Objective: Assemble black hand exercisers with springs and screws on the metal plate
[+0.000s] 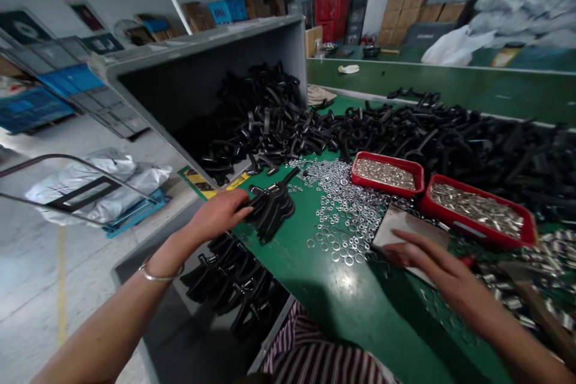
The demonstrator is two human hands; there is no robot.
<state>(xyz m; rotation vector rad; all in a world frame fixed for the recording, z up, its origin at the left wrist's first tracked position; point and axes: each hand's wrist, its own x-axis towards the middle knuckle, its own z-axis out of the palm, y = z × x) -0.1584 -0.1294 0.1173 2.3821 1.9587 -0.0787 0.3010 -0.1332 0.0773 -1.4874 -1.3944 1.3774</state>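
Observation:
My left hand (222, 214), a bracelet at its wrist, is at the table's left edge. Its thumb and fingers are closed at the end of a black lever-shaped part (258, 201); the grip is partly hidden. That part lies with a small stack of similar black parts (275, 213). To the right, my right hand (432, 261) reaches over a flat metal block (400, 225), fingers stretched out, fingertips at its top and near edge. Nothing shows in this hand. Many small metal rings (348, 216) are spread left of the block.
Red trays (387, 173) of small metal pieces stand behind the block. A tipped grey bin (202, 42) spills black parts onto the green table (315, 276). Another grey bin (180, 330) holding black parts is below my left arm. A hammer-like tool (540, 306) lies at right.

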